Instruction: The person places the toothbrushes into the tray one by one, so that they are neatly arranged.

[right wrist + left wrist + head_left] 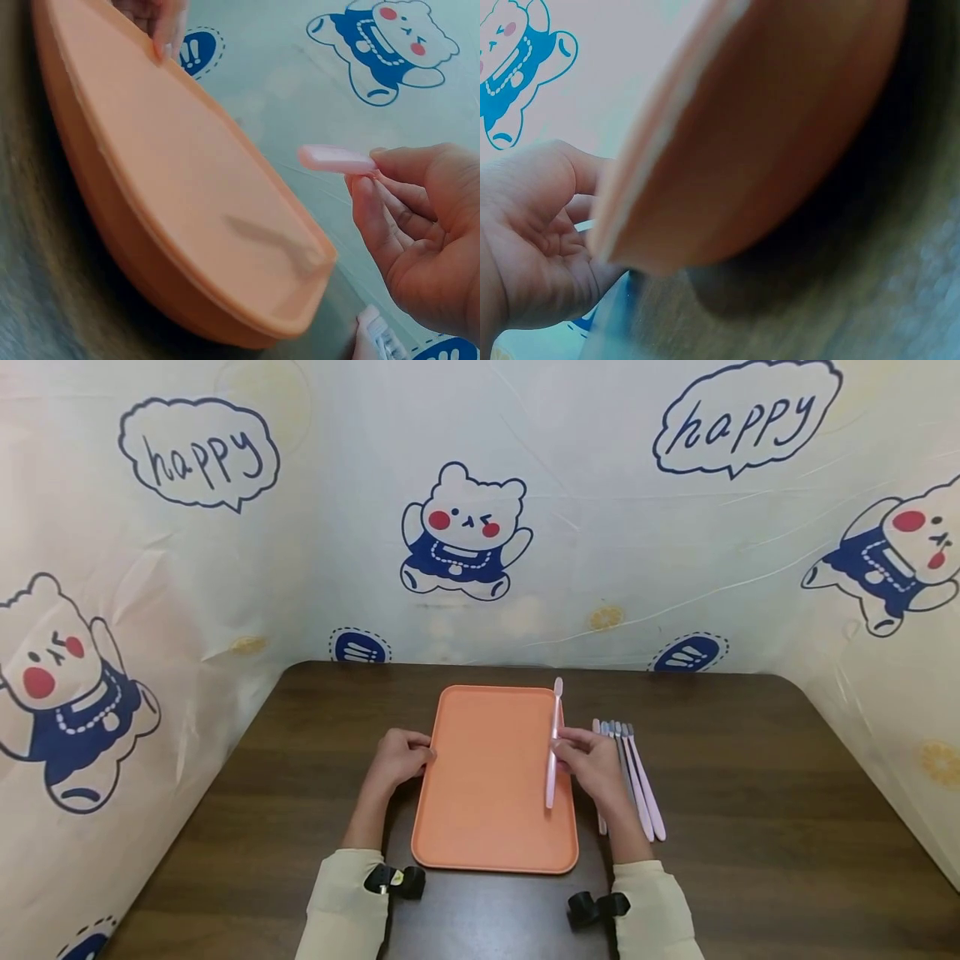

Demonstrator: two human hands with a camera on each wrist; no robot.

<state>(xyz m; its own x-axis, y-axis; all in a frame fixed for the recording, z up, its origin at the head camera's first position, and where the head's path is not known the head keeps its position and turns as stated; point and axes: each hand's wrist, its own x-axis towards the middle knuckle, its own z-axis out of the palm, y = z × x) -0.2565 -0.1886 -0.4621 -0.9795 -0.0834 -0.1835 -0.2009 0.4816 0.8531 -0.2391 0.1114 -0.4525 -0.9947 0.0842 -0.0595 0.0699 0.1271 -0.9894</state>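
An orange rectangular tray lies on the table in the head view. At its left edge my left hand grips the rim; part of that grip is hidden behind the tray in the left wrist view. My right hand pinches a pink toothbrush between thumb and fingers, over the tray's right side. In the right wrist view, the toothbrush is held above the tray, and a shadow falls on the surface below. Several more toothbrushes lie side by side to the right, partly covered by my right hand and forearm.
The dark wooden table extends on both sides of the tray. A patterned curtain with bears and speech bubbles stands behind the table and along its sides. Black wrist cameras sit at the sleeves.
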